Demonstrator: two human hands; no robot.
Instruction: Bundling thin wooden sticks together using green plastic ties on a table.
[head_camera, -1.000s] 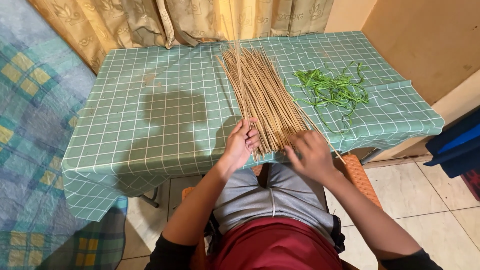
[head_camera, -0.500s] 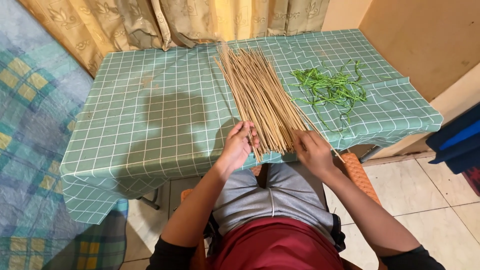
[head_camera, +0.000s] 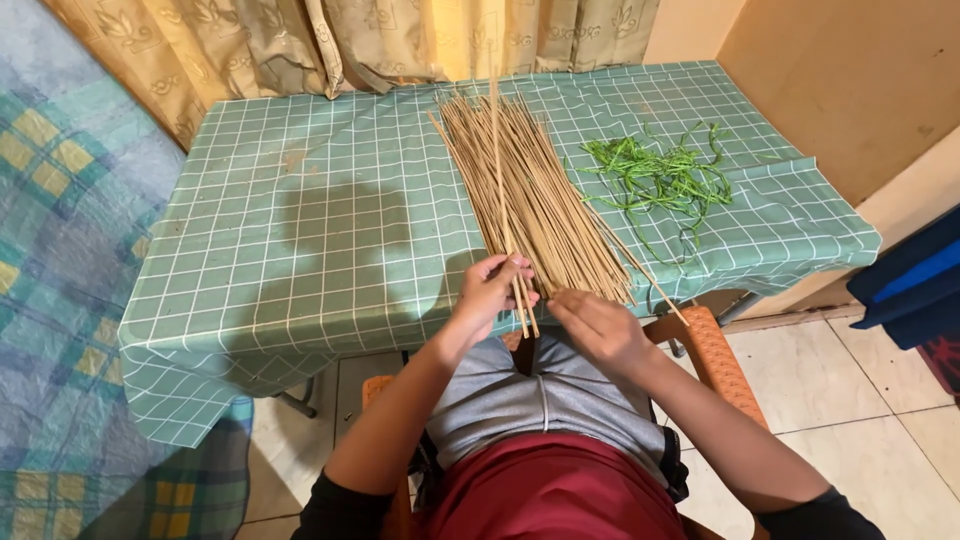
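- Since the earlier frame, both hands have closed in toward each other at the near end of the stick bundle (head_camera: 535, 205), and a few sticks have been drawn out past the worktop edge.
- Left hand (head_camera: 490, 292): fingers curled and pinching a few thin sticks (head_camera: 521, 305) near their lower ends; those ends hang just over the person's lap.
- Right hand (head_camera: 600, 325): fingers pressed together and extended toward the left hand, fingertips just beside the pinched sticks; whether they actually grip a stick cannot be told.
- Stick bundle: long, thin, tan sticks lying fanned on the worktop (head_camera: 300, 240), running from the near edge toward the curtain (head_camera: 330, 40) at the far side. One stick (head_camera: 495, 150) lies straighter than the rest, across the bundle's left part.
- Green leaf strips (head_camera: 660, 180): loose pile on the worktop, to the right of the bundle, near it but apart.
- Worktop: covered with a green checked cloth that drapes over the edges.
- Orange woven chair (head_camera: 710, 350): visible beneath the seated person, who wears grey shorts (head_camera: 540, 400).
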